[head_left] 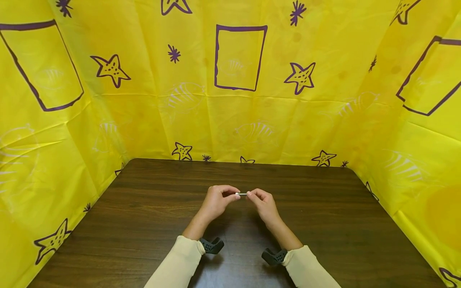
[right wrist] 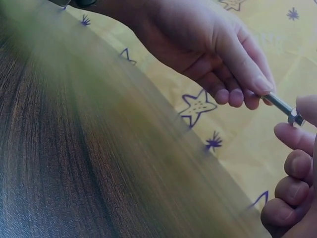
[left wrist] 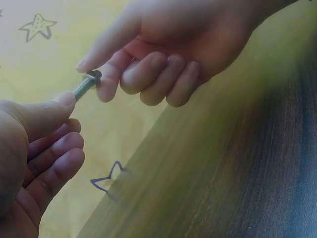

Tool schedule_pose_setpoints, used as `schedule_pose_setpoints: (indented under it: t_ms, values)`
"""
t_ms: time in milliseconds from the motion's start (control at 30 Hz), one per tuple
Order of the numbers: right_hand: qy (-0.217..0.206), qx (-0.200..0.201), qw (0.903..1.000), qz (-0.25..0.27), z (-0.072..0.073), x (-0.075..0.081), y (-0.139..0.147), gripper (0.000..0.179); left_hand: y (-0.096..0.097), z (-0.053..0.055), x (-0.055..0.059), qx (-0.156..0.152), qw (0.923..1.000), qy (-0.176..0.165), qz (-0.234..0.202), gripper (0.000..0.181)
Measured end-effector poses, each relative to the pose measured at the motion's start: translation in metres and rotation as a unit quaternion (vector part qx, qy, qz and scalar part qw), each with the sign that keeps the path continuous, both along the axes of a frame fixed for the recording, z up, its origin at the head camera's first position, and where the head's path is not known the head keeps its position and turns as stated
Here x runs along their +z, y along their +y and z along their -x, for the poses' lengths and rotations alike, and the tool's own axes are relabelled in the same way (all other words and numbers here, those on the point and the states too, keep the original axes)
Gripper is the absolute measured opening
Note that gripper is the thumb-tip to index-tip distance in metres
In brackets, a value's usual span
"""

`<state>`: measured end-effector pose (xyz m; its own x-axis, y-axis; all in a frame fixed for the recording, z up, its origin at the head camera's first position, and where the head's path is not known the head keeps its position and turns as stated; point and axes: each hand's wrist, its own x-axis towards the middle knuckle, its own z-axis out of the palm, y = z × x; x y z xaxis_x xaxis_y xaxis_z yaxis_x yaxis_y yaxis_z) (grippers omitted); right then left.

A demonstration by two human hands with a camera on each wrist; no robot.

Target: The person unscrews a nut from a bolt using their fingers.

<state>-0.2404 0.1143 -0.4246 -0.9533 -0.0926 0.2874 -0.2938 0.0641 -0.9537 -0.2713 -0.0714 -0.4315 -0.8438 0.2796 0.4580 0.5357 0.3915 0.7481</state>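
Note:
A slim metal bolt (head_left: 242, 194) with a threaded shank is held level between both hands above the table. My left hand (head_left: 216, 202) pinches one end of the shank between thumb and index finger. At the other end sits a small hex piece that looks like a nut (right wrist: 295, 118), gripped by the thumb and index fingertip of my right hand (head_left: 265, 206). In the left wrist view the threads of the bolt (left wrist: 84, 88) show between the two hands. The left fingertips hide the bolt's far end. The right hand's other fingers are curled inward.
A dark wood-grain table (head_left: 144, 224) lies beneath the hands. Yellow cloth (head_left: 230, 120) printed with starfish and fish surrounds its back and sides. Black wrist bands (head_left: 212, 245) sit below both hands, by the light sleeves.

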Motion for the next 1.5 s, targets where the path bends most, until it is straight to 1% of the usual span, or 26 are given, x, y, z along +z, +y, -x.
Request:
schedule_pose_setpoints:
  t_ms: [267,500,667,800,933,967,1033,1133,1200,1300,1400,1500]
  values:
    - [-0.005,0.036,0.9990,0.028,-0.0001,-0.0005,0.0029,0.019,-0.0009,-0.0010,0.0016,0.000,1.0000,-0.005,0.004,0.014]
    - [0.018,0.056,0.9973,0.043,0.0008,-0.0020,0.0044,0.020,-0.0021,0.0005,0.0009,-0.001,1.0000,-0.003,0.006,0.015]
    - [0.038,0.057,0.9965,0.049,0.0019,-0.0029,0.0040,0.022,-0.0026,0.0008,0.0009,-0.001,1.0000,-0.004,0.007,0.013]
    - [0.053,0.053,0.9962,0.045,0.0022,-0.0034,0.0035,0.024,-0.0030,0.0007,-0.0001,-0.004,0.9999,0.009,0.002,0.012]
    - [0.058,0.057,0.9961,0.035,0.0024,-0.0030,0.0032,0.033,-0.0034,0.0012,-0.0019,-0.009,0.9995,0.031,-0.004,0.013]
    - [0.056,0.059,0.9962,0.032,0.0025,-0.0029,0.0031,0.034,-0.0034,0.0014,-0.0021,-0.009,0.9995,0.031,-0.005,0.013]
    - [0.045,0.063,0.9967,0.026,0.0024,-0.0028,0.0031,0.034,-0.0032,0.0011,-0.0015,-0.007,0.9997,0.022,-0.004,0.013]
    - [0.021,0.059,0.9979,0.017,0.0017,-0.0025,0.0028,0.027,-0.0027,0.0000,0.0007,-0.002,1.0000,-0.007,-0.002,0.013]
    - [0.006,0.051,0.9986,0.010,0.0010,-0.0022,0.0026,0.022,-0.0023,-0.0005,0.0015,0.001,0.9998,-0.019,-0.001,0.013]
    - [-0.008,0.036,0.9993,0.005,0.0013,-0.0027,0.0023,0.018,-0.0017,-0.0010,0.0020,-0.002,0.9998,-0.020,0.000,0.013]
    - [-0.017,0.027,0.9995,0.001,0.0029,-0.0040,0.0027,0.024,-0.0008,-0.0013,0.0017,-0.007,0.9999,-0.014,0.001,0.012]
    - [-0.021,0.021,0.9995,-0.007,0.0041,-0.0049,0.0038,0.031,0.0002,-0.0011,0.0006,-0.010,0.9997,-0.020,0.001,0.011]
